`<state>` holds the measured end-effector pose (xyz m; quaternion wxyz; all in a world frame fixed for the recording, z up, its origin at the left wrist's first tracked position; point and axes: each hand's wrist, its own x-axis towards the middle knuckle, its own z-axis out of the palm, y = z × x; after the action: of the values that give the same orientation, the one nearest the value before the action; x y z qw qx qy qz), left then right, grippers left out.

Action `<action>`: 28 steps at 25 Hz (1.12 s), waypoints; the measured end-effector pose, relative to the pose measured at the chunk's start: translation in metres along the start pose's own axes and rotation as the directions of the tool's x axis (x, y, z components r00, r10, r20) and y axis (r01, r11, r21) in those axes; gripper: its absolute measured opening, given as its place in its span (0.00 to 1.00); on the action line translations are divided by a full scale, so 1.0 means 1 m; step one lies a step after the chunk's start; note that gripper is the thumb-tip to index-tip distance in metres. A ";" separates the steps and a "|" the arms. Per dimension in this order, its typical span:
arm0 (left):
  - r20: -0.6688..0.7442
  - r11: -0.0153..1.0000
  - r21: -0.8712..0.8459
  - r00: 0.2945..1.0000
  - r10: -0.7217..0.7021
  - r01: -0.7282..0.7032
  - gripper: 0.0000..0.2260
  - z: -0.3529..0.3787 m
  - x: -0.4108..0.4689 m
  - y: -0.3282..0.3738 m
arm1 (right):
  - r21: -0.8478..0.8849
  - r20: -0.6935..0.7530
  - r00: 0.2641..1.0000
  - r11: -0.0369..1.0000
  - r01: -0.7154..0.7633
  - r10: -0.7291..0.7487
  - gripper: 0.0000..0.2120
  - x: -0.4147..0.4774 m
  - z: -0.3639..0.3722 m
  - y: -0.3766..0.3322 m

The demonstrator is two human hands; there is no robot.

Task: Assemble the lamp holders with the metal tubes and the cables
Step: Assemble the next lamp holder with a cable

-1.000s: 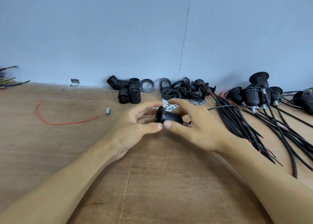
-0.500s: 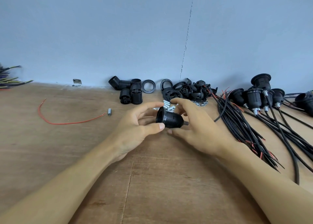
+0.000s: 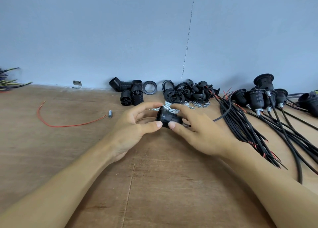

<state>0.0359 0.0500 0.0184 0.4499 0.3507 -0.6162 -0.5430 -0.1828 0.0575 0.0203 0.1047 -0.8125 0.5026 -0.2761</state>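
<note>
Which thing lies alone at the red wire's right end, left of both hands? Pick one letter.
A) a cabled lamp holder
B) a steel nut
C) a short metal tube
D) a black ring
C: the short metal tube lies by itself at the end of the red wire, apart from the piles by the wall.

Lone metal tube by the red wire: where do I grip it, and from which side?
Pinch the tube mid-length across its round sides, from above: it seems to lie flat on the table, the red wire ending at its left.
</note>
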 end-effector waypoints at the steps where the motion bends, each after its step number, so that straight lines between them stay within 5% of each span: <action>1: 0.003 1.000 0.007 1.000 0.003 -0.003 0.21 -0.001 0.000 -0.001 | -0.035 0.023 1.000 0.999 0.012 -0.011 0.32 -0.001 0.001 -0.001; 4: -0.003 0.999 0.046 1.000 0.012 -0.012 0.21 0.002 -0.001 -0.004 | -0.128 0.017 0.999 0.991 0.033 -0.031 0.41 -0.001 0.002 -0.006; 9: -0.024 0.997 0.067 0.999 0.031 -0.029 0.22 0.001 0.001 -0.005 | -0.020 0.001 1.000 1.000 -0.004 0.004 0.32 -0.001 -0.001 -0.005; 14: -0.059 0.994 0.098 0.997 0.043 -0.037 0.21 0.005 0.000 -0.004 | -0.107 0.016 1.000 0.994 -0.019 0.021 0.39 -0.001 -0.001 -0.006; 20: -0.072 0.994 0.103 0.996 0.045 -0.037 0.18 0.002 0.003 -0.005 | 0.000 -0.010 1.000 1.000 -0.027 0.027 0.10 -0.003 -0.003 -0.005; 25: -0.093 0.998 0.056 0.995 0.025 -0.020 0.14 0.003 0.005 -0.009 | -0.084 -0.120 0.993 0.996 0.004 -0.014 0.15 -0.003 -0.006 -0.011; 28: -0.194 0.987 -0.161 0.981 -0.020 -0.012 0.13 0.003 0.010 -0.009 | -0.114 -0.338 0.939 0.993 0.033 -0.070 0.15 -0.008 -0.003 -0.023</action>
<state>0.0291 0.0402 0.0115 0.5340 0.3658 -0.5224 -0.5551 -0.1703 0.0757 0.0304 -0.0348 -0.7697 0.5058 -0.3880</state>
